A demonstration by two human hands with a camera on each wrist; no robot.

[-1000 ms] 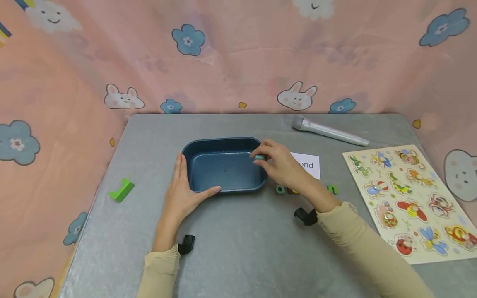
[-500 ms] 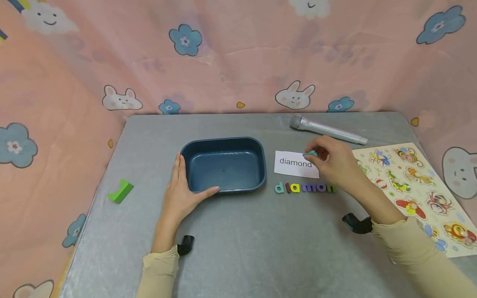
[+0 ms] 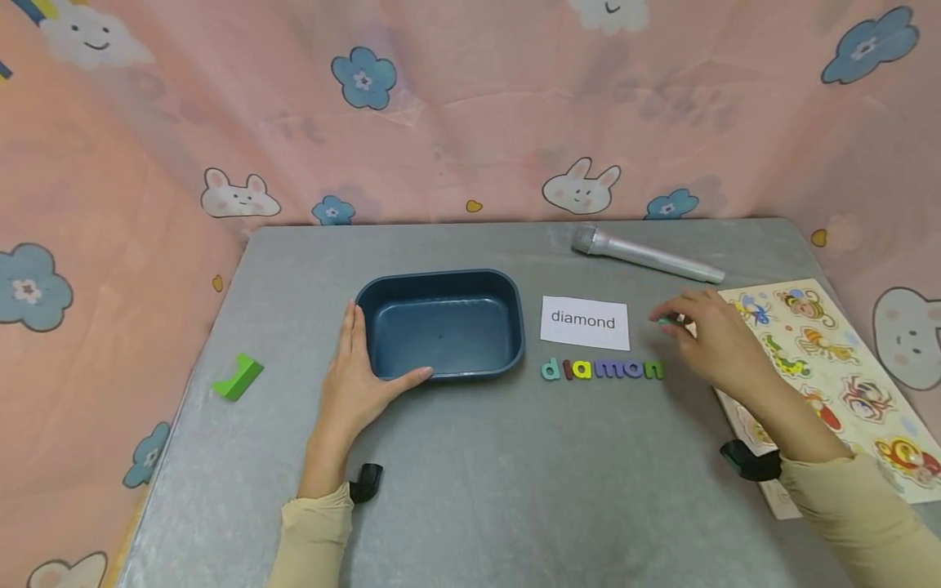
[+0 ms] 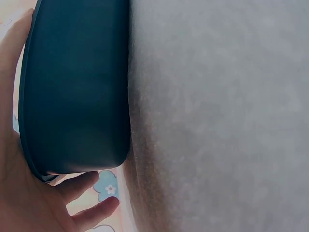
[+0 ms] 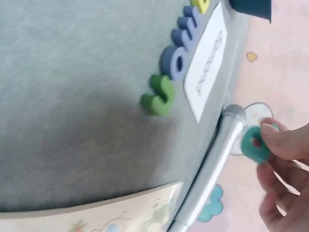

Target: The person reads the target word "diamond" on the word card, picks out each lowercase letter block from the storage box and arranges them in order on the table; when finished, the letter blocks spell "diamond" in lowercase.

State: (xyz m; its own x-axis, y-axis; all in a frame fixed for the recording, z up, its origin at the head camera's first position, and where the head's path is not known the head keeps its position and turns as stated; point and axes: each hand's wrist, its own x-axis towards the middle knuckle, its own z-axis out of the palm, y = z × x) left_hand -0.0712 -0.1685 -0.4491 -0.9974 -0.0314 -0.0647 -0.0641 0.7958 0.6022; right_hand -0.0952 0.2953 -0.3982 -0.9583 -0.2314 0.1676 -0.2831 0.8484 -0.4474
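Note:
My left hand (image 3: 356, 376) rests against the near left corner of a dark blue plastic tray (image 3: 441, 376). Its fingers lie straight along the tray's left wall and the thumb touches the front rim. My right hand (image 3: 724, 343) pinches a teal letter (image 5: 256, 144) with a round hole between thumb and fingertips, raised above the table. Part of that letter is hidden by the fingers. To the left of this hand lies a row of coloured letters (image 3: 608, 370) reading "diamon", ending in a green n (image 5: 160, 95). Behind the row is a white card (image 3: 584, 322) printed "diamond".
A silver microphone (image 3: 650, 257) lies at the back right. The wooden insect puzzle board (image 3: 831, 376) is at the right, partly under my right forearm. At the left sits a green arched block (image 3: 238, 377). A pink patterned cloth (image 3: 441, 122) hangs behind the table.
My right hand has moved right with the teal letter, from the tray's right rim past the card to beside the puzzle board. The left hand stays on the tray.

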